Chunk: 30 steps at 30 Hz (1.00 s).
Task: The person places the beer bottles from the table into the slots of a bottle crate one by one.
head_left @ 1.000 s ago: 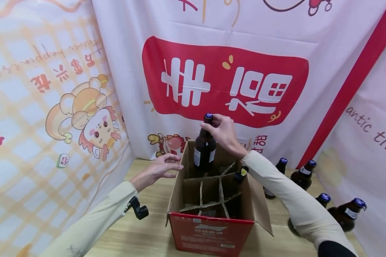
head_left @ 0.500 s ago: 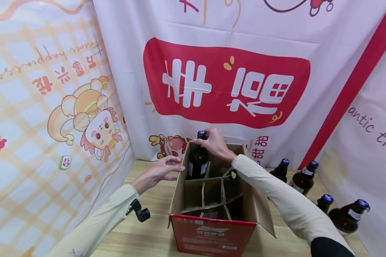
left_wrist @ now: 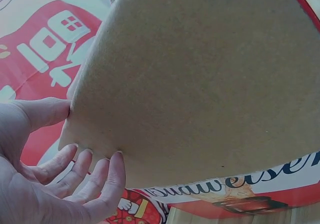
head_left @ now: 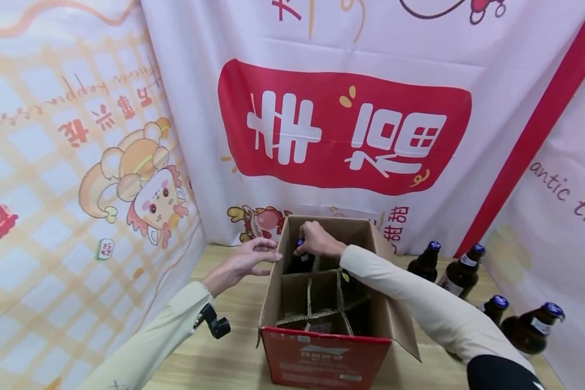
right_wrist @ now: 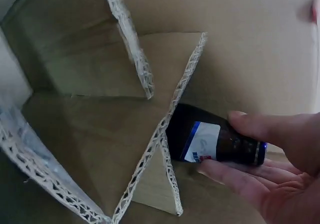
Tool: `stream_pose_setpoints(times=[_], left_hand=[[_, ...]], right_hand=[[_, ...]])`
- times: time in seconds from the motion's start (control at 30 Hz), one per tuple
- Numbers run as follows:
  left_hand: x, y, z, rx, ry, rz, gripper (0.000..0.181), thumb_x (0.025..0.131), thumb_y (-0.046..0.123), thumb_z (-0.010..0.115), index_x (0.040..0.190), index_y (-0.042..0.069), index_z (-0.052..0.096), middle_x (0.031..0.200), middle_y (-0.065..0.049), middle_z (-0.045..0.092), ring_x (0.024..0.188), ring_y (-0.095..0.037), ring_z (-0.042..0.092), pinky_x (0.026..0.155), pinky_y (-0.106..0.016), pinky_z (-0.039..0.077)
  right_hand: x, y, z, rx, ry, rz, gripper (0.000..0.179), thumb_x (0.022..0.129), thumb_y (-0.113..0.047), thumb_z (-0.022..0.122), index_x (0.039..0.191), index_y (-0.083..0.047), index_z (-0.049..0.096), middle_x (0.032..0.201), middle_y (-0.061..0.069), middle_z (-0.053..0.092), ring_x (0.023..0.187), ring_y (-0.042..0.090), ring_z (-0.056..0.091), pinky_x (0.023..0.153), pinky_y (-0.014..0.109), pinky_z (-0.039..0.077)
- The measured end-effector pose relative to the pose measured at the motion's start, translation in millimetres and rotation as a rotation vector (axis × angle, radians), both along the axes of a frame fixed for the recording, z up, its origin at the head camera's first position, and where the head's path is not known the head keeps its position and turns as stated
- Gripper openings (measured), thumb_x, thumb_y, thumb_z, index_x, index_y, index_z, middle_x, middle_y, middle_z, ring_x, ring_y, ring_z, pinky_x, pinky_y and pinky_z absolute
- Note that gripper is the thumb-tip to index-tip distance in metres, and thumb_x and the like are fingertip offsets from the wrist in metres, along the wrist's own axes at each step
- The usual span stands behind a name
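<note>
A brown beer bottle (head_left: 299,264) with a blue cap stands in the far left cell of an open cardboard box (head_left: 324,355). My right hand (head_left: 320,241) reaches down into the box and grips this bottle by its neck. In the right wrist view, thumb and fingers of the right hand (right_wrist: 285,166) lie on opposite sides of the neck, just below the cap; the body of the bottle (right_wrist: 205,136) is partly hidden behind a divider. My left hand (head_left: 241,262) touches the box's left side. In the left wrist view, its thumb and fingertips rest against the cardboard flap (left_wrist: 195,84).
Cardboard dividers (head_left: 324,314) split the box into cells. A flap (head_left: 403,322) hangs out on the right. Several capped bottles (head_left: 531,327) stand on the wooden table (head_left: 214,352) to the right, partly behind my right arm. Printed curtains (head_left: 341,49) enclose the table.
My right hand has moved down and slightly left, lowering the bottle from above the box into the far left cell. The left hand has stayed at the box's left side.
</note>
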State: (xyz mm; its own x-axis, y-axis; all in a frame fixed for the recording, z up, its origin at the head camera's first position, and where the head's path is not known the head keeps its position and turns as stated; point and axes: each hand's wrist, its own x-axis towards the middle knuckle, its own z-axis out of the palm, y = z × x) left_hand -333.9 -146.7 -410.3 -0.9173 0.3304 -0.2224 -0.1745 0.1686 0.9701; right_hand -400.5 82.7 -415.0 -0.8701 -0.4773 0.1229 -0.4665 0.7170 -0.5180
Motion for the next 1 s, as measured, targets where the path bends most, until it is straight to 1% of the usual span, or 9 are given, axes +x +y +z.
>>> stream_pose_setpoints(times=[0.03, 0.1, 0.17, 0.23, 0.37, 0.53, 0.6, 0.77, 1.0], left_hand=[[-0.2, 0.1, 0.4, -0.001, 0.003, 0.006, 0.047, 0.096, 0.017, 0.076, 0.136, 0.003, 0.055, 0.130, -0.014, 0.063, 0.118, -0.028, 0.066, 0.097, -0.049, 0.060], [-0.9, 0.1, 1.1, -0.004, 0.008, 0.013, 0.047, 0.096, 0.017, 0.075, 0.136, 0.003, 0.055, 0.131, -0.015, 0.062, 0.119, -0.030, 0.065, 0.097, -0.050, 0.060], [-1.8, 0.4, 1.7, -0.006, 0.011, 0.009, 0.047, 0.097, 0.017, 0.075, 0.137, 0.003, 0.054, 0.133, -0.016, 0.061, 0.122, -0.032, 0.064, 0.098, -0.051, 0.059], [-2.9, 1.1, 1.6, -0.007, 0.009, 0.000, 0.048, 0.097, 0.018, 0.075, 0.137, 0.003, 0.054, 0.133, -0.016, 0.060, 0.124, -0.033, 0.062, 0.099, -0.051, 0.059], [-2.8, 2.9, 0.8, -0.007, 0.000, -0.026, 0.051, 0.097, 0.020, 0.076, 0.139, 0.003, 0.054, 0.135, -0.016, 0.060, 0.122, -0.030, 0.063, 0.100, -0.050, 0.059], [-0.7, -1.4, 0.9, -0.013, -0.004, 0.004, 0.050, 0.096, 0.019, 0.077, 0.138, 0.003, 0.054, 0.131, -0.014, 0.063, 0.114, -0.025, 0.068, 0.099, -0.051, 0.059], [-0.7, -3.8, 1.3, -0.010, 0.000, 0.014, 0.050, 0.095, 0.018, 0.078, 0.137, 0.003, 0.055, 0.130, -0.014, 0.064, 0.113, -0.025, 0.068, 0.098, -0.051, 0.059], [-0.3, -2.0, -4.8, 0.019, -0.007, 0.000, 0.052, 0.093, 0.020, 0.080, 0.136, 0.003, 0.055, 0.131, -0.013, 0.062, 0.114, -0.024, 0.068, 0.099, -0.051, 0.059], [-1.6, 0.1, -12.2, 0.042, 0.019, -0.006, 0.050, 0.094, 0.019, 0.079, 0.135, 0.002, 0.055, 0.128, -0.011, 0.063, 0.109, -0.019, 0.068, 0.103, -0.056, 0.056]], right_hand=[[0.2, -0.1, 2.4, 0.013, -0.015, 0.018, 0.044, 0.082, -0.013, 0.091, 0.063, -0.010, 0.050, 0.055, -0.005, 0.042, 0.050, 0.008, 0.039, 0.049, 0.022, 0.034], [0.4, 1.3, 9.3, 0.017, -0.065, 0.051, 0.034, 0.084, -0.013, 0.089, 0.070, -0.007, 0.058, 0.060, -0.003, 0.052, 0.054, 0.013, 0.051, 0.052, 0.024, 0.045], [0.4, 5.7, 18.6, 0.001, -0.137, 0.072, 0.021, 0.088, -0.013, 0.086, 0.082, -0.003, 0.067, 0.070, 0.002, 0.064, 0.064, 0.023, 0.066, 0.062, 0.030, 0.059], [1.6, 12.7, 30.3, -0.050, -0.231, 0.061, 0.016, 0.092, -0.011, 0.082, 0.094, 0.001, 0.072, 0.083, 0.011, 0.074, 0.079, 0.036, 0.074, 0.074, 0.041, 0.065], [5.8, 30.2, 53.8, -0.175, -0.299, 0.005, 0.018, 0.097, -0.009, 0.076, 0.109, 0.004, 0.074, 0.102, 0.020, 0.078, 0.094, 0.043, 0.075, 0.085, 0.049, 0.064], [15.8, 45.4, 76.7, -0.302, -0.337, 0.023, 0.021, 0.100, -0.008, 0.070, 0.116, 0.006, 0.073, 0.110, 0.024, 0.076, 0.089, 0.032, 0.078, 0.089, 0.052, 0.062], [20.4, 53.1, 83.4, -0.325, -0.331, 0.027, 0.023, 0.101, -0.010, 0.070, 0.118, 0.006, 0.072, 0.112, 0.025, 0.076, 0.086, 0.026, 0.078, 0.089, 0.052, 0.062], [33.9, 89.3, 91.8, -0.378, -0.247, -0.048, 0.027, 0.102, -0.014, 0.070, 0.119, 0.007, 0.071, 0.112, 0.027, 0.075, 0.086, 0.028, 0.078, 0.086, 0.046, 0.064], [46.6, 144.6, 82.1, -0.414, -0.024, -0.166, 0.026, 0.102, -0.017, 0.069, 0.115, 0.005, 0.073, 0.105, 0.025, 0.077, 0.090, 0.038, 0.077, 0.078, 0.036, 0.065]])
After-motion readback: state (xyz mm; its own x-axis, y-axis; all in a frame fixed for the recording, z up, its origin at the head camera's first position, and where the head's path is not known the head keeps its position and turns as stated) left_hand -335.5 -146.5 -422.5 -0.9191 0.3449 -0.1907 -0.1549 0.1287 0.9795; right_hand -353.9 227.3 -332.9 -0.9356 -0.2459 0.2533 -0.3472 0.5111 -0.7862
